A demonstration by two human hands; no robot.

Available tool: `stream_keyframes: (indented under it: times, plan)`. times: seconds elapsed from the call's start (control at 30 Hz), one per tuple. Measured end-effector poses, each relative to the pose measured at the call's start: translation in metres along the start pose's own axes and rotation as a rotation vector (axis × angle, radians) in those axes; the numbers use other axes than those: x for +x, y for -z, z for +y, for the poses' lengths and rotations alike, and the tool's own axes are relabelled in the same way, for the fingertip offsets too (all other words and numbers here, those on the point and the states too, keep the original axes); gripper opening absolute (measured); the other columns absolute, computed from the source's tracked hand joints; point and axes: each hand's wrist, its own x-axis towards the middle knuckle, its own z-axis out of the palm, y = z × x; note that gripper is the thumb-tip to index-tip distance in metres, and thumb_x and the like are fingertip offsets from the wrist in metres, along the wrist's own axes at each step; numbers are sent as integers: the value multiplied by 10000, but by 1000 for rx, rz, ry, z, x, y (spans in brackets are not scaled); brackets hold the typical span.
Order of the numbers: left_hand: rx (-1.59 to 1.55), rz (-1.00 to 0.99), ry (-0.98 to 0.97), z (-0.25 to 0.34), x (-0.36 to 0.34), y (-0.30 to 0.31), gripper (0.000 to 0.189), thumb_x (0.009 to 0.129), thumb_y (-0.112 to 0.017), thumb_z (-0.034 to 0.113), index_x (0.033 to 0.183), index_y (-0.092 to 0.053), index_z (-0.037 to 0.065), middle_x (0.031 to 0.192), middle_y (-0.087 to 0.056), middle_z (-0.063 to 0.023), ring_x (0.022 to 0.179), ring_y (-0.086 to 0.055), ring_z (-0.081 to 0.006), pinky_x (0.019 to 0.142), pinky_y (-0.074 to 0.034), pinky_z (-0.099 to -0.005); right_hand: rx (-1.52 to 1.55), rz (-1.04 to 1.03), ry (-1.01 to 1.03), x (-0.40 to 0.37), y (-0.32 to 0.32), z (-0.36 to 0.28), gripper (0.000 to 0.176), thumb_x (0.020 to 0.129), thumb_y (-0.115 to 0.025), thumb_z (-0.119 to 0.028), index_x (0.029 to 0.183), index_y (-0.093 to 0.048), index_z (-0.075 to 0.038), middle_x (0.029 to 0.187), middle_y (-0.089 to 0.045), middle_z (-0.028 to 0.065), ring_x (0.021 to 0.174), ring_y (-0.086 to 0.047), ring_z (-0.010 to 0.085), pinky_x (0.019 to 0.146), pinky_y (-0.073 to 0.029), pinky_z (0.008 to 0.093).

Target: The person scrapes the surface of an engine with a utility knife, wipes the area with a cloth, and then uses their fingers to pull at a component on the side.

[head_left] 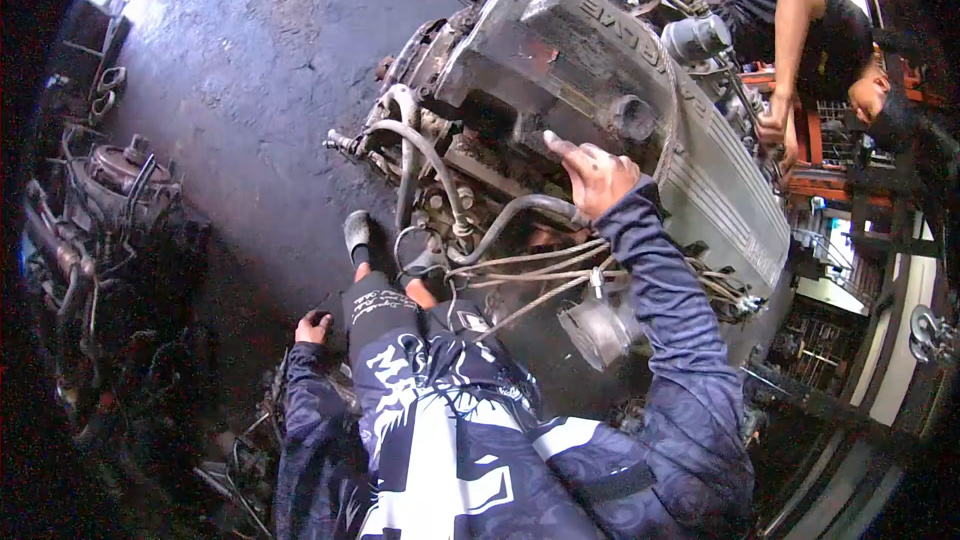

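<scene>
A large greasy engine (560, 60) with raised letters on its metal cover fills the middle and right. Above its dark upper side is my right hand (600, 178), fingers spread, the index finger pointing toward the cover, nothing held. A round filler opening (632, 117) lies just beyond that hand. Curved pipes (425, 145) and a bundle of cables (540, 270) run along the engine's near side. My left hand (313, 327) hangs low beside my leg, away from the engine, its fingers curled; whether something is in them is too small to tell.
At the right, another person (800, 40) reaches both hands to the engine's far side. Orange racks (815, 130) stand behind. More engine parts (125, 180) sit at the far left on the dark floor (250, 90). A round metal part (597, 332) is below the cables.
</scene>
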Motion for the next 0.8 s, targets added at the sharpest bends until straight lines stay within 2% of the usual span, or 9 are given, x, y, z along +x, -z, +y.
stream_keyframes:
  times: [0.13, 0.2, 0.27, 0.33, 0.4, 0.53, 0.63, 0.73, 0.8]
  plan:
    - [-22, -12, -30, 1, -2, -4, 339, 748, -675, 297, 1001, -650, 73, 937, -663, -137, 897, -634, -264, 786, -478, -333, 141, 203, -20, 4, -4, 9, 447, 832, -513, -179, 1228, -482, -386, 807, -601, 77, 618, -602, 341, 571, -501, 458]
    - [32, 34, -31, -11, 0, -10, 340, 752, -673, 302, 1000, -649, 71, 938, -660, -141, 901, -632, -268, 786, -477, -337, -3, 43, -11, -2, -3, 1, 431, 839, -520, -194, 1224, -488, -385, 805, -607, 72, 620, -604, 328, 571, -499, 455]
    - [85, 73, -36, -23, 4, -13, 341, 756, -671, 307, 1000, -647, 70, 939, -658, -146, 904, -630, -273, 785, -477, -341, 120, 259, -50, 3, -5, 11, 481, 817, -540, -163, 1237, -476, -387, 807, -606, 68, 599, -598, 335, 545, -492, 453]
    - [-41, -51, -8, -32, 4, -13, 352, 763, -665, 318, 1009, -641, 68, 955, -651, -157, 917, -624, -287, 789, -476, -346, 120, 233, -12, 4, -5, 14, 502, 814, -535, -148, 1245, -463, -393, 810, -607, 71, 601, -594, 346, 536, -486, 455]
    - [13, 11, -14, -40, 2, -16, 343, 766, -663, 314, 1002, -641, 67, 959, -651, -152, 911, -625, -286, 787, -477, -348, -11, -10, 14, -2, -2, 5, 490, 824, -529, -155, 1247, -461, -391, 810, -611, 75, 610, -591, 351, 537, -482, 456]
    - [13, -7, 11, -61, 9, -26, 347, 765, -666, 320, 1008, -643, 73, 973, -653, -133, 914, -625, -282, 793, -475, -347, 134, 270, -8, 3, -5, 15, 439, 843, -504, -186, 1237, -481, -378, 727, -567, 81, 571, -581, 339, 529, -477, 456]
    - [-3, -26, 23, -52, 5, -21, 356, 767, -664, 324, 1020, -640, 75, 982, -652, -132, 918, -623, -285, 800, -472, -348, -23, 97, -7, -3, 2, 2, 445, 828, -539, -175, 1222, -499, -378, 698, -562, 69, 549, -570, 333, 504, -475, 432]
    - [16, -16, 11, -68, 14, -33, 373, 765, -667, 331, 1028, -636, 68, 985, -650, -140, 923, -621, -287, 805, -470, -349, 128, 297, -12, 5, 1, 11, 442, 829, -531, -185, 1223, -495, -382, 703, -564, 66, 538, -572, 330, 479, -467, 447]
    - [15, 12, -3, -72, 17, -36, 382, 762, -671, 334, 1029, -634, 63, 984, -650, -143, 925, -621, -286, 807, -469, -349, 25, 144, 36, -3, -7, 5, 427, 837, -526, -187, 1226, -496, -361, 742, -589, 72, 567, -581, 338, 514, -487, 431]
